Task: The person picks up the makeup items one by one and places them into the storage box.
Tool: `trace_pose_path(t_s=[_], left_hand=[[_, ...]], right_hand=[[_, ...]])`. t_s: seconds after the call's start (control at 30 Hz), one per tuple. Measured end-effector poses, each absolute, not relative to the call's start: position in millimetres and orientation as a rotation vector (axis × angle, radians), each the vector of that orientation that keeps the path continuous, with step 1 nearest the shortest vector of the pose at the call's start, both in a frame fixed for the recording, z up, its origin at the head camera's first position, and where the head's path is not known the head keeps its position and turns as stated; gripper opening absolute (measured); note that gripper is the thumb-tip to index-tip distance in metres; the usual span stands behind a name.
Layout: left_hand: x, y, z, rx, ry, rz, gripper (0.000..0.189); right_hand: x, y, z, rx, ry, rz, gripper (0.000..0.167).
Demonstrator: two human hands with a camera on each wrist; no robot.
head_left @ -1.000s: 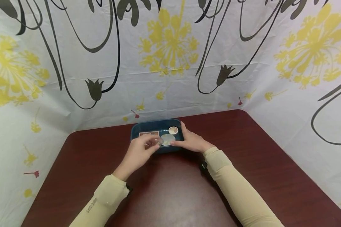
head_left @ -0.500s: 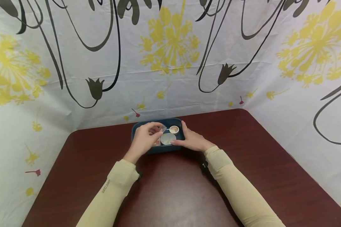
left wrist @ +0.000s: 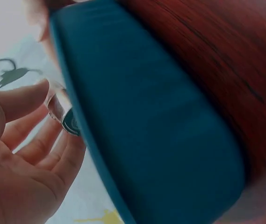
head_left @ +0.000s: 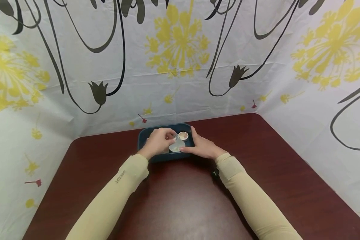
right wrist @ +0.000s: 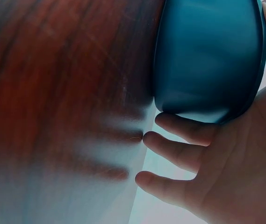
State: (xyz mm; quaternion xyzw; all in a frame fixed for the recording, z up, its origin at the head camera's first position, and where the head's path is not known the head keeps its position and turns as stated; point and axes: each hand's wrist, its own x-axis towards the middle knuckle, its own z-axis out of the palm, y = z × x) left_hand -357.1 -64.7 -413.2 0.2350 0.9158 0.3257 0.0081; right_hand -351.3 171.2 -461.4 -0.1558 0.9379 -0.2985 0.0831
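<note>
Over a blue plastic tray, my left hand pinches a small clear, shiny piece between thumb and fingertips. Its exact kind cannot be made out. A dark round part shows beside it, against the tray's rim. My right hand holds the tray's right end, thumb over the front rim and the other fingers along the outside. Inside the tray lie a pale flat disc and a small round white-rimmed pot. A pinkish rectangular palette is mostly hidden under my left hand.
The tray stands near the far edge of a dark red wooden table. A white cloth with yellow and grey flower prints hangs behind and at both sides.
My left hand has moved right and away from me across the tray with the clear piece, from above the palette toward the disc and pot. My right hand stays at the tray's end.
</note>
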Motion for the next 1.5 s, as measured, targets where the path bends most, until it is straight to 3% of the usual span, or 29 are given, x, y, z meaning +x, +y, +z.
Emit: trace_pose_path(t_s=[0.57, 1.5], left_hand=[[-374, -45, -428, 0.989, 2.576, 0.796, 0.021], [-393, -26, -430, 1.004, 2.494, 0.534, 0.015]], right_hand=[[-353, 173, -461, -0.471, 2.796, -0.884, 0.125], [-352, 173, -459, -0.504, 2.818, -0.871, 0.125]])
